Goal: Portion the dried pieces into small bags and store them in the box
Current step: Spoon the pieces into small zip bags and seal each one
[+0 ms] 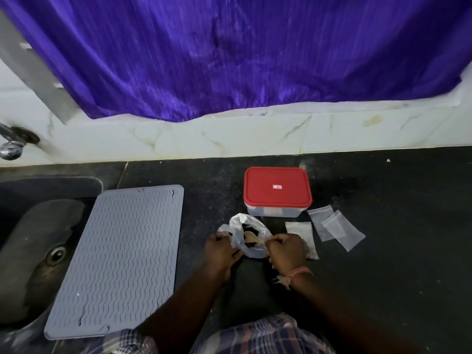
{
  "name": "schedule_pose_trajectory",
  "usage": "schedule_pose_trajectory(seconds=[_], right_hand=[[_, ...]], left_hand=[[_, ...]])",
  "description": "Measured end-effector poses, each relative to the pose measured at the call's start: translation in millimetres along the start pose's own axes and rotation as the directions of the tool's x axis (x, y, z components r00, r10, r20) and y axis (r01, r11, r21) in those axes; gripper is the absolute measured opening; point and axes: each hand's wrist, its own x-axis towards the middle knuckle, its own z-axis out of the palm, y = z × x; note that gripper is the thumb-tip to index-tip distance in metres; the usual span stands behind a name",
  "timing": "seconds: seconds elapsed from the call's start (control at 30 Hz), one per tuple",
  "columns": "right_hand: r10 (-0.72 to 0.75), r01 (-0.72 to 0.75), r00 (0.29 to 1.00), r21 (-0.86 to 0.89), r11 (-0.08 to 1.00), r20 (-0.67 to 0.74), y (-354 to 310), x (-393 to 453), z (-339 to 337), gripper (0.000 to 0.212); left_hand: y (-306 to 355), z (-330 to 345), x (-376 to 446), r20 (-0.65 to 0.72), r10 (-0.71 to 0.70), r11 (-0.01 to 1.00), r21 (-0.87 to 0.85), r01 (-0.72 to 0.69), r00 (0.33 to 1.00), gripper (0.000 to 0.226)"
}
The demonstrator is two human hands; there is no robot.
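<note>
Steadying crinkled clear plastic bag point(242, 236) of dark dried pieces point(251, 232): left hand point(221, 247) grip pinches rim, right hand point(287, 249) grip curls round pale wooden spoon point(252, 237) for scooping.

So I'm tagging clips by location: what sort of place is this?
Most likely a home kitchen counter: a sink with a tap on the left, a grey drying mat beside it, and a dark stone countertop backed by marble-look wall tiles.

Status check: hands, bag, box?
Left hand grips plastic bag; right hand holds spoon in it. Box lid on. Small bags empty.
</note>
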Motion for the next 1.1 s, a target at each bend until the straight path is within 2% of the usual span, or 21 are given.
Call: schedule_pose_trajectory(seconds=[0.1,0.17,0.23,0.33,0.5,0.67,0.73,0.83,1.0,1.1], right_hand=[[-0.059,0.059,0.998,-0.012,0.998,0.002,-3,-4,-2,0.016],[0.073,-0.075,0.997,0.14,0.987,0.02,-4,-3,-1,0.017],[0.237,-0.237,0.971,0.271,0.933,0.033,-4,-1,-3,0.016],[0.299,-0.29,0.954,0.335,0.896,0.027,-5,0,-7,0.014],[0.281,-0.268,0.96,0.335,0.903,0.01,-3,-1,-11,0.018],[0.297,-0.293,0.954,0.351,0.889,0.044,-3,-6,-20,0.015],[0.296,-0.296,0.954,0.36,0.885,0.056,-5,-8,-24,0.014],[0.271,-0.273,0.961,0.391,0.879,0.061,-10,-12,-30,0.012],[0.126,-0.144,0.989,0.415,0.899,0.072,-30,-21,-32,0.012],[0.047,-0.069,0.997,0.393,0.917,0.066,-34,-24,-23,0.018]], left_hand=[[-5,-1,3,-0.008,0.011,1.0,0.003,-0.011,1.0,0.022],[-6,-2,5,-0.015,0.013,1.0,-0.013,-0.013,1.0,0.028],[-4,-4,4,0.007,0.01,1.0,-0.015,-0.009,1.0,0.028],[0,-6,1,0.015,0.044,0.998,0.033,-0.045,0.999,0.018],[2,-13,6,-0.105,0.135,0.988,0.082,-0.127,0.985,0.02],[4,-25,8,-0.195,0.365,0.905,0.306,-0.297,0.91,0.019],[5,-26,6,-0.173,0.444,0.843,0.414,-0.345,0.879,0.017],[6,-28,3,-0.095,0.531,0.757,0.499,-0.421,0.842,0.029],[8,-22,-5,-0.06,0.538,0.713,0.564,-0.416,0.841,0.03],[9,-15,-8,-0.003,0.57,0.637,0.633,-0.439,0.822,0.024]])
